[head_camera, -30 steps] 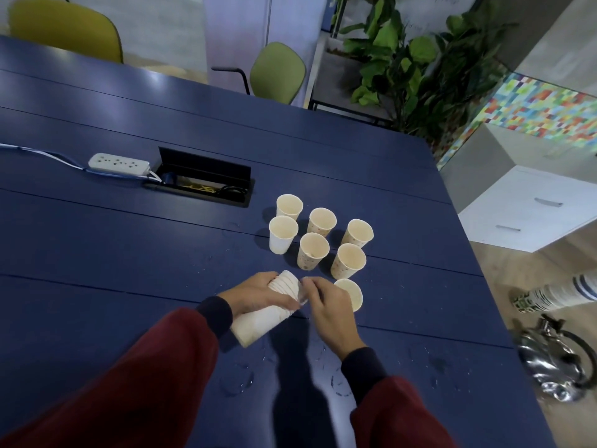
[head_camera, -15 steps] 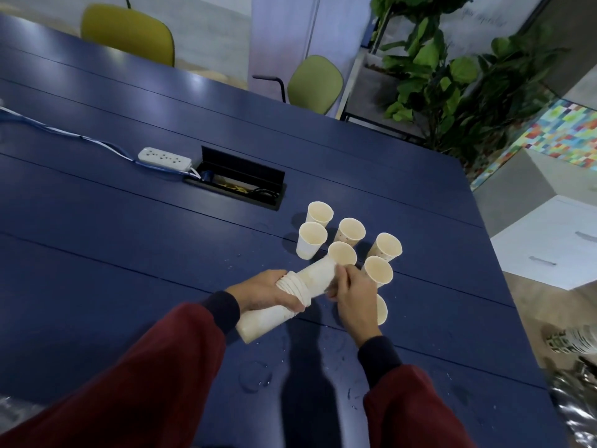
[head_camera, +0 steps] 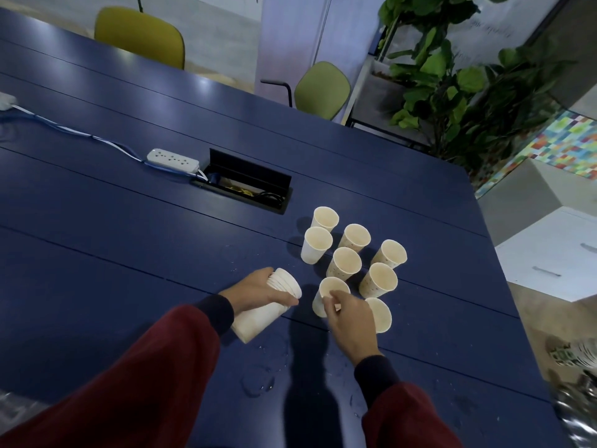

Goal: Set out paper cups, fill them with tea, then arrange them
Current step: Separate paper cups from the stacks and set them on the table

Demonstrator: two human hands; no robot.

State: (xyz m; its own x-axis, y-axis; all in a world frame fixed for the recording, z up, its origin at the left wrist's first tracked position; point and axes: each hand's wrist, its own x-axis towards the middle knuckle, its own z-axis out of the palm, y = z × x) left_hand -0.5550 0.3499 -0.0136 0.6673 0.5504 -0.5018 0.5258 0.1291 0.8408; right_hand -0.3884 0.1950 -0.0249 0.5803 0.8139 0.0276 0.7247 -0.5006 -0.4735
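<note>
Paper cup [head_camera: 332,286] pinched by right hand [head_camera: 350,315], left hand [head_camera: 258,291] gripping stack [head_camera: 258,321].

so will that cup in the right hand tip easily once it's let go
Probably very light: the cup looks empty. Likely tippy: it is tall with a narrower base. Thin paper walls may dent if squeezed.

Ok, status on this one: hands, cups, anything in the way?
Left hand grips cup stack. Right hand holds single cup beside seven standing cups, no tea visible. Water droplets on table.
</note>
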